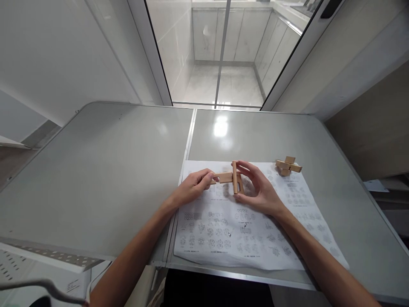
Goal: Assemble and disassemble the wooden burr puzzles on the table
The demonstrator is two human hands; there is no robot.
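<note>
A light wooden interlocking puzzle (226, 177) is held between my two hands above a printed sheet. My left hand (195, 184) pinches the end of its horizontal piece, thumb and fingers pressed together. On the other side, my right hand (259, 187) grips the upright wooden bar by its top and bottom, fingers at the upper end and thumb at the lower. A slotted piece shows just behind that bar, partly hidden by it. The printed sheet (220, 256) carries rows of small line drawings and captions.
Another wooden puzzle (289, 166) of crossed blocks stands at the sheet's upper right corner. A grey folding table (134, 157) with a metal centre seam carries everything. Beyond its far edge is a glass door (204, 85). A white perforated object (38, 264) and a cable are at lower left.
</note>
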